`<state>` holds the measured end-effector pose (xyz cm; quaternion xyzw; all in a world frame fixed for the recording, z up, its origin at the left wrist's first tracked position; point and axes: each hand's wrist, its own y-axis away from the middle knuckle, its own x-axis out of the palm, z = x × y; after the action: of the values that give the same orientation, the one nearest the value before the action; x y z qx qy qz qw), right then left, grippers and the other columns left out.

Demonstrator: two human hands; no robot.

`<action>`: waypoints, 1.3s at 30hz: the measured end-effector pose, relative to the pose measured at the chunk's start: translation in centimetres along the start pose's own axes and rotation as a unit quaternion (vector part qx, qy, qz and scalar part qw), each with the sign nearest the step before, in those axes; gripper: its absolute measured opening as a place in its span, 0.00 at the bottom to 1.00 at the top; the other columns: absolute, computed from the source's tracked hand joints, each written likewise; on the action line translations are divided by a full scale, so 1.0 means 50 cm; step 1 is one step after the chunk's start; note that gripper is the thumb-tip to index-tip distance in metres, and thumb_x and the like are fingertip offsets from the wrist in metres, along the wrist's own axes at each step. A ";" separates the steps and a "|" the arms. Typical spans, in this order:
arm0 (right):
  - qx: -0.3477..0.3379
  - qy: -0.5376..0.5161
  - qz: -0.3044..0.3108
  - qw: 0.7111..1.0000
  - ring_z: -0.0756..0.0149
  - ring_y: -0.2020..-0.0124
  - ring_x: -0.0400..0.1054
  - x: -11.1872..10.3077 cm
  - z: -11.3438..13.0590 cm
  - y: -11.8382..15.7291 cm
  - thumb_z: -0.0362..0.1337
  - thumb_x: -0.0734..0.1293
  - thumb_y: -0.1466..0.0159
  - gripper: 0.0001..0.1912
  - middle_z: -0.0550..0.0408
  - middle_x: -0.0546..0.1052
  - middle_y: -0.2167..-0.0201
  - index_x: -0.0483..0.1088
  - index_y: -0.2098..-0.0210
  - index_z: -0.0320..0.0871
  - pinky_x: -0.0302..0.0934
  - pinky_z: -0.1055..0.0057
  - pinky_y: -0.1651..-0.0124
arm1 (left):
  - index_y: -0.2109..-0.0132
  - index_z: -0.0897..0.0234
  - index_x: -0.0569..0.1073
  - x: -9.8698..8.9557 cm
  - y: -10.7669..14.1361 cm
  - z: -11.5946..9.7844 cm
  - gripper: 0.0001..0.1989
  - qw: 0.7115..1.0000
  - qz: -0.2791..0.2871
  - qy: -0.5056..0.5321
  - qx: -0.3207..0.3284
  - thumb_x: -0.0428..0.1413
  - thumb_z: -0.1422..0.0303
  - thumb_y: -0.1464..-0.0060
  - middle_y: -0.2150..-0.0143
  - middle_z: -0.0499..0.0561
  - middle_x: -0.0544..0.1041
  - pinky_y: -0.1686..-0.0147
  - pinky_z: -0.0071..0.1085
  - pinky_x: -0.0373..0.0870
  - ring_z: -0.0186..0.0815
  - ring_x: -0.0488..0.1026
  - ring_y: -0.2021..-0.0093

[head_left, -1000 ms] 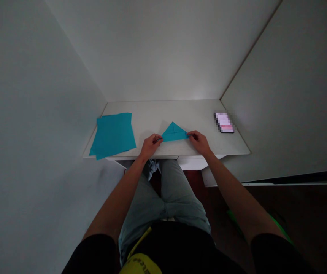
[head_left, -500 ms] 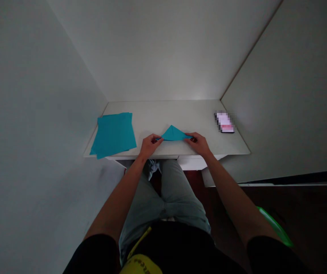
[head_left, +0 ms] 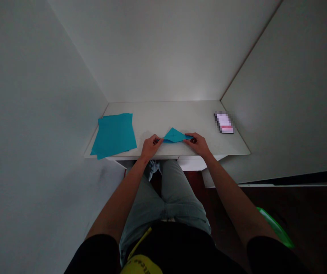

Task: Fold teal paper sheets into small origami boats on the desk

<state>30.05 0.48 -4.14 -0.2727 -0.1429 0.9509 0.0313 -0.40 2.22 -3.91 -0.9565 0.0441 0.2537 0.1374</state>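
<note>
A folded turquoise paper triangle point(head_left: 175, 136) lies on the white desk point(head_left: 163, 118) near its front edge, with its point toward the back. My left hand point(head_left: 151, 147) pinches its left corner between the fingers. My right hand point(head_left: 199, 144) grips the right corner in the same way. Loose on the desk to the left is a stack of flat turquoise paper sheets point(head_left: 114, 136), slightly fanned and apart from my left hand.
A smartphone point(head_left: 224, 123), its screen pixelated, lies at the desk's right end. Walls rise behind and on both sides of the desk. My legs are below its front edge. A yellow item point(head_left: 141, 265) lies at my lap, and a green object point(head_left: 274, 227) is on the dark floor to the right.
The paper triangle has flattened, its point sinking lower toward the desk. Both hands still hold its corners and have barely moved.
</note>
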 end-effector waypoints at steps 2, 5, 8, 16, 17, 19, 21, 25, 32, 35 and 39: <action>-0.001 0.008 -0.002 1.000 0.62 0.70 0.70 0.001 0.000 0.000 0.66 0.73 0.37 0.34 0.48 0.80 0.63 0.83 0.47 0.45 0.71 0.60 0.61 | 0.66 0.62 0.78 -0.001 -0.001 -0.003 0.14 0.999 -0.021 -0.024 0.024 0.65 0.58 0.37 0.67 0.48 0.74 0.62 0.33 0.69 0.33 0.69 0.70; -0.003 0.017 -0.006 1.000 0.61 0.70 0.70 0.002 -0.001 0.000 0.67 0.71 0.36 0.34 0.48 0.81 0.63 0.83 0.48 0.45 0.70 0.60 0.61 | 0.65 0.63 0.81 -0.002 -0.001 -0.007 0.12 0.997 -0.048 -0.037 0.039 0.67 0.60 0.38 0.60 0.50 0.74 0.60 0.33 0.71 0.32 0.68 0.69; -0.003 0.025 -0.007 1.000 0.61 0.70 0.71 0.002 -0.002 -0.001 0.68 0.70 0.35 0.34 0.48 0.81 0.63 0.83 0.50 0.45 0.70 0.60 0.61 | 0.63 0.62 0.80 -0.002 0.001 -0.008 0.10 0.998 -0.032 -0.042 0.041 0.65 0.62 0.35 0.61 0.51 0.76 0.59 0.33 0.72 0.34 0.71 0.66; -0.003 0.025 -0.027 0.999 0.61 0.70 0.71 0.003 -0.001 -0.003 0.66 0.69 0.33 0.32 0.47 0.81 0.63 0.83 0.50 0.44 0.70 0.60 0.60 | 0.61 0.62 0.79 0.006 0.010 -0.013 0.03 0.993 -0.014 -0.105 0.059 0.65 0.70 0.37 0.57 0.51 0.77 0.57 0.32 0.71 0.34 0.73 0.63; -0.006 0.027 -0.024 0.999 0.61 0.70 0.70 0.003 -0.001 -0.003 0.65 0.70 0.34 0.31 0.48 0.81 0.64 0.83 0.50 0.44 0.70 0.60 0.61 | 0.61 0.62 0.78 0.007 0.010 -0.013 0.03 0.992 -0.015 -0.110 0.062 0.65 0.71 0.38 0.56 0.52 0.77 0.56 0.32 0.71 0.34 0.73 0.63; -0.011 0.029 -0.017 0.999 0.62 0.71 0.70 0.004 -0.002 -0.001 0.63 0.72 0.35 0.30 0.49 0.80 0.65 0.83 0.50 0.44 0.69 0.61 0.62 | 0.61 0.62 0.77 0.008 0.011 -0.013 0.03 0.991 -0.012 -0.116 0.065 0.63 0.73 0.37 0.58 0.51 0.77 0.55 0.33 0.71 0.35 0.73 0.62; -0.011 0.026 -0.014 0.999 0.62 0.71 0.69 0.005 -0.005 0.000 0.59 0.73 0.36 0.27 0.49 0.80 0.64 0.83 0.49 0.45 0.69 0.61 0.63 | 0.61 0.61 0.76 0.008 0.011 -0.013 0.04 0.991 -0.009 -0.115 0.064 0.61 0.72 0.35 0.60 0.50 0.77 0.54 0.33 0.71 0.35 0.74 0.62; -0.011 0.014 -0.015 1.000 0.62 0.70 0.70 0.009 -0.012 -0.003 0.50 0.72 0.36 0.22 0.49 0.82 0.61 0.81 0.48 0.45 0.70 0.61 0.62 | 0.59 0.61 0.74 0.009 0.012 -0.011 0.04 0.993 -0.007 -0.109 0.050 0.60 0.69 0.33 0.61 0.50 0.78 0.57 0.33 0.70 0.36 0.74 0.63; 0.000 -0.009 -0.052 0.999 0.62 0.69 0.69 0.014 -0.009 -0.013 0.45 0.69 0.39 0.21 0.47 0.83 0.55 0.78 0.48 0.45 0.69 0.61 0.61 | 0.59 0.59 0.74 0.013 0.012 -0.010 0.03 0.993 0.010 -0.106 0.051 0.61 0.68 0.34 0.62 0.49 0.79 0.58 0.33 0.71 0.36 0.75 0.65; 0.003 -0.018 -0.094 0.995 0.62 0.68 0.69 0.020 0.004 -0.023 0.45 0.68 0.37 0.19 0.48 0.82 0.57 0.78 0.50 0.45 0.69 0.61 0.60 | 0.56 0.59 0.75 0.013 0.011 -0.008 0.02 0.996 0.016 -0.085 0.035 0.61 0.68 0.34 0.64 0.48 0.79 0.59 0.33 0.71 0.35 0.75 0.67; -0.008 -0.035 -0.097 0.995 0.62 0.68 0.68 0.044 0.024 -0.049 0.46 0.69 0.36 0.21 0.50 0.80 0.59 0.76 0.46 0.46 0.69 0.62 0.60 | 0.43 0.60 0.73 0.012 0.010 -0.006 0.16 0.997 0.042 -0.051 0.033 0.62 0.70 0.36 0.63 0.46 0.80 0.60 0.32 0.71 0.33 0.75 0.67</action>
<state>27.52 2.83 -3.58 -0.2238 -0.1774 0.9512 0.1166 0.17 1.67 -4.08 -0.9345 0.0860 0.3061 0.1603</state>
